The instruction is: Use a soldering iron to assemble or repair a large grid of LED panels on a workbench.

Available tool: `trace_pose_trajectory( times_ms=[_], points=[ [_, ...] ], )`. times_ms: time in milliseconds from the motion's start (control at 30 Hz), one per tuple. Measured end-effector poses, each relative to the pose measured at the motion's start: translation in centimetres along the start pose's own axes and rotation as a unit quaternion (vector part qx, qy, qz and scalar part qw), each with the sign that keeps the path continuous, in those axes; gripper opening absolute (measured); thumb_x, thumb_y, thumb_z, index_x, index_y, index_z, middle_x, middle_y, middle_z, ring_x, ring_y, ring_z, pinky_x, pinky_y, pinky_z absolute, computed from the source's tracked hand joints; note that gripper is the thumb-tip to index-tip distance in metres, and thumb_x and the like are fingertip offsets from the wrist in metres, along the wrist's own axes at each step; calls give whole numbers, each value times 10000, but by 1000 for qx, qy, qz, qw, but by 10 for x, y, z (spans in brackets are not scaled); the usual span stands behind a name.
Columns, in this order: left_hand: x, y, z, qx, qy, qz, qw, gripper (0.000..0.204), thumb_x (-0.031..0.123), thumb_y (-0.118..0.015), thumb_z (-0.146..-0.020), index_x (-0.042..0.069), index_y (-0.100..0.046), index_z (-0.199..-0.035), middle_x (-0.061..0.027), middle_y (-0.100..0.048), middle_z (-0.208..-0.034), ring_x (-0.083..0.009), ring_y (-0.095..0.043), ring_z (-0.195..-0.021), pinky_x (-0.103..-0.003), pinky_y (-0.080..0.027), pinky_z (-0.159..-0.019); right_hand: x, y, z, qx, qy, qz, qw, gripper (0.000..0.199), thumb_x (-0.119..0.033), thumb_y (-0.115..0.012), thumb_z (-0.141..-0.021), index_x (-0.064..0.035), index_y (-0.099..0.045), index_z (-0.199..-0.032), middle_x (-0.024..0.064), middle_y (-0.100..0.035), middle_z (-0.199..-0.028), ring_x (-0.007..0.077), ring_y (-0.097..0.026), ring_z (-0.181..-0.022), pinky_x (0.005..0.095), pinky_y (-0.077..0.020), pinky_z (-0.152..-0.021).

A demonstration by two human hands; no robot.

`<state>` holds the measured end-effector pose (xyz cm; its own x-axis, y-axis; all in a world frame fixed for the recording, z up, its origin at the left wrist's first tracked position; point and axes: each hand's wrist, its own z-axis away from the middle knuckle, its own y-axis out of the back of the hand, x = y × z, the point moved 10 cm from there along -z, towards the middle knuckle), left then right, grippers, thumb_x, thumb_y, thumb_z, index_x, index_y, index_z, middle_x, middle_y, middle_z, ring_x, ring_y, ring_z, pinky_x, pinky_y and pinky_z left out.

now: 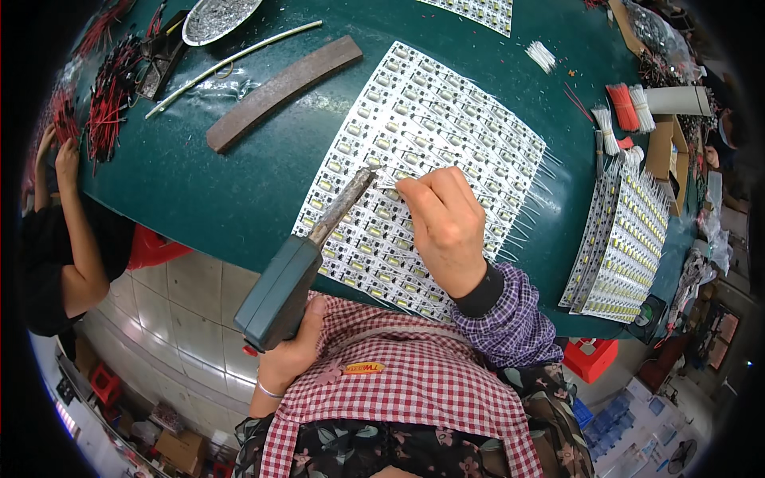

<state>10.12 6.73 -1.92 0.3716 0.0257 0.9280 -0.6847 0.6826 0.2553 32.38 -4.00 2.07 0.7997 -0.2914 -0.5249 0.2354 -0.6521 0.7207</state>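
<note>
We see a soldering gun (307, 259) gripped in the left hand (293, 350), its tip resting on the white LED strip panel (422, 159) that lies on the green surface (199, 183). The right hand (446, 227) pinches a thin white wire (388, 186) just beside that tip (fingers closed). More LED panels (625, 243) are stacked at the right.
</note>
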Motion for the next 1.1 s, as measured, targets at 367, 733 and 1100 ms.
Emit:
trace_pose_trajectory(
  times_ms=[367, 733, 1100],
  points=[
    [9, -1, 0, -7, -44, -32, 999, 187, 58, -736, -897, -50, -701, -1045, -106, -719, -951, -167, -680, -826, -287, -532, -711, 0, 1, 0, -4, 2, 4, 1000, 246, 96, -650, -717, -11, -659, -938, 77, -543, -802, 238, -561, -751, 345, -479, -580],
    [2, 6, -2, 3, 25, 13, 1000, 194, 52, -753, -880, -50, -700, -1036, -83, -718, -914, -129, -663, -775, -275, -528, -684, 1, 13, 4, 9, -17, -10, 1000, 226, 82, -686, -717, -14, -674, -922, 68, -552, -781, 237, -562, -736, 358, -461, -606],
    [2, 12, 4, 1, -83, -32, 996, 386, -30, -747, -849, -51, -629, -1216, -129, -683, -1069, -105, -596, -686, -230, -483, -541, 3, 1, 3, 8, -3, -54, 999, 207, 56, -713, -742, -42, -686, -922, 63, -524, -749, 233, -543, -711, 357, -410, -619]
  ],
)
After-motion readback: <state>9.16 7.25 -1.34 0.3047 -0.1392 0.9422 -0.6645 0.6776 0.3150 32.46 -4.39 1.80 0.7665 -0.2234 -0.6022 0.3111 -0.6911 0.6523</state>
